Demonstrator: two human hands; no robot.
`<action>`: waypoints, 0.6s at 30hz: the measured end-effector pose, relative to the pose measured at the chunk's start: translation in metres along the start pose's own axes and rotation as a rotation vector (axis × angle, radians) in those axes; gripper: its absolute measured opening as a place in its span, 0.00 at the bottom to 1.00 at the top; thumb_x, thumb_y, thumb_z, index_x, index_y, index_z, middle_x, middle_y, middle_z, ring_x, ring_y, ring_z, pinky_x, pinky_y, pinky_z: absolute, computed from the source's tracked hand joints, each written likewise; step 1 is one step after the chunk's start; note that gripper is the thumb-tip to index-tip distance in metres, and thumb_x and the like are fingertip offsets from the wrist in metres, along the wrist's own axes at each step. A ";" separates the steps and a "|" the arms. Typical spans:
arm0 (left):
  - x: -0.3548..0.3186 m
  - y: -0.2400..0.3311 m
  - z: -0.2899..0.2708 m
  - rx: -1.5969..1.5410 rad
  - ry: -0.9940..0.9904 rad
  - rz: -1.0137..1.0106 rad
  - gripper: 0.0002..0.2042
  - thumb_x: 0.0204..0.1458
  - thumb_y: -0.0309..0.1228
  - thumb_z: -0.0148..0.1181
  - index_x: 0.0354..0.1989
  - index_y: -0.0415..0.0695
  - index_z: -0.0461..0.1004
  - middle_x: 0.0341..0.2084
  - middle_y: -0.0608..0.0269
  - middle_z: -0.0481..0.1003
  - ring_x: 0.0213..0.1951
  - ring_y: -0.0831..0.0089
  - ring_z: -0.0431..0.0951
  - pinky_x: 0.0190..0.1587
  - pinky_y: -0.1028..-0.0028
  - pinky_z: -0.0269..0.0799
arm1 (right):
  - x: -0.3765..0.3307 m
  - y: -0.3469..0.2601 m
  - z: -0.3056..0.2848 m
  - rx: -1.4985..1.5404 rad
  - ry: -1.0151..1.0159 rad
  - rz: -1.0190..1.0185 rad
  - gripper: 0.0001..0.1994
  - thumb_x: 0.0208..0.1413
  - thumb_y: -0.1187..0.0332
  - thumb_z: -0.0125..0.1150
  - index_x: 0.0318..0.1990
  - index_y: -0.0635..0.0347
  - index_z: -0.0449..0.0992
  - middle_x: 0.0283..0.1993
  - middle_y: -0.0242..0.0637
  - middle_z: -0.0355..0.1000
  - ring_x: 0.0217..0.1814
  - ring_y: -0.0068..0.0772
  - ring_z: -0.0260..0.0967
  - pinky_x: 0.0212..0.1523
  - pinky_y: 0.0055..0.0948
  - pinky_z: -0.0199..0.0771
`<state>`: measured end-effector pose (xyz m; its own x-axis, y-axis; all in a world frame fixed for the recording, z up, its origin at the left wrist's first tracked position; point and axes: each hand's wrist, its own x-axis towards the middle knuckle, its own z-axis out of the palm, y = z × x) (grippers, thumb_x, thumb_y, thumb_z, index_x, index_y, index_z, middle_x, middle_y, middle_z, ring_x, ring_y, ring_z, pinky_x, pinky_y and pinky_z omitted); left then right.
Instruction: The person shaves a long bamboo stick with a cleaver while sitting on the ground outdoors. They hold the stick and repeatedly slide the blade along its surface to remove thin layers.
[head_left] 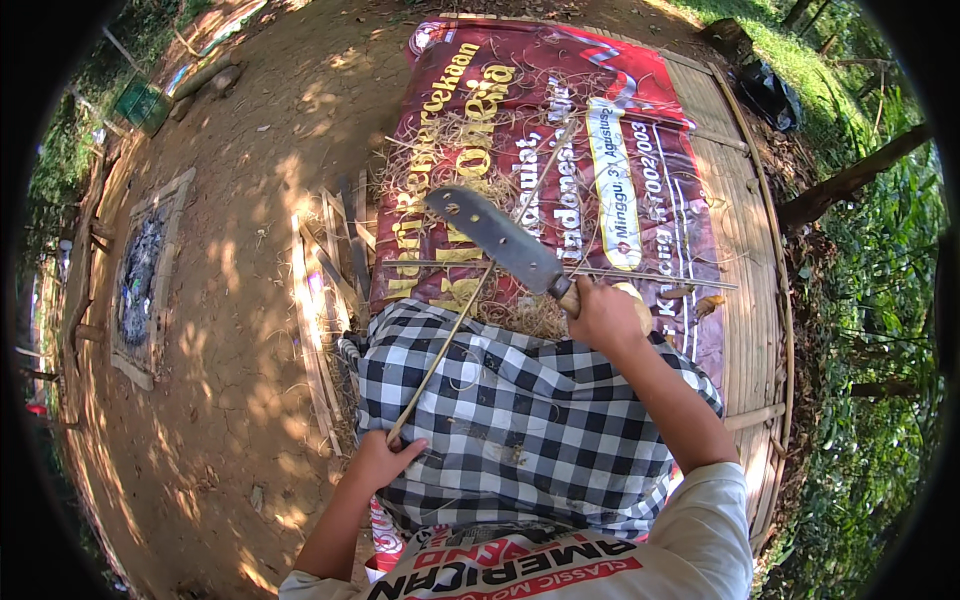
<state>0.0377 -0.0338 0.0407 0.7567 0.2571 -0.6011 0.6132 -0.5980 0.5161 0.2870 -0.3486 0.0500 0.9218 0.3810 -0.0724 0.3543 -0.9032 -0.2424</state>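
In my right hand is the wooden handle of a machete, its broad dark blade pierced with a few holes and pointing to the upper left. My left hand is closed around the near end of a thin bamboo strip. The strip slants up and away to the blade, and a thin length shows beyond it; whether they touch I cannot tell. A black-and-white checked cloth covers my lap beneath both hands.
A dark red printed banner, strewn with curly shavings, covers much of a bamboo platform. Thin sticks lie across it. Split bamboo pieces lie at its left. Further left are a framed ash pit and a green basket.
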 end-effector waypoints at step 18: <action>0.005 -0.005 -0.006 0.019 -0.070 0.027 0.27 0.42 0.47 0.71 0.13 0.42 0.61 0.10 0.66 0.63 0.16 0.73 0.60 0.21 0.69 0.60 | 0.021 0.063 -0.037 -0.162 0.082 0.176 0.14 0.44 0.65 0.59 0.36 0.64 0.71 0.27 0.50 0.76 0.30 0.52 0.76 0.33 0.43 0.77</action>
<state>0.0398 -0.0248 0.0388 0.7550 0.1870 -0.6285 0.5876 -0.6185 0.5217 0.3348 -0.4051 0.0689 0.9789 0.2034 -0.0195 0.2014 -0.9767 -0.0742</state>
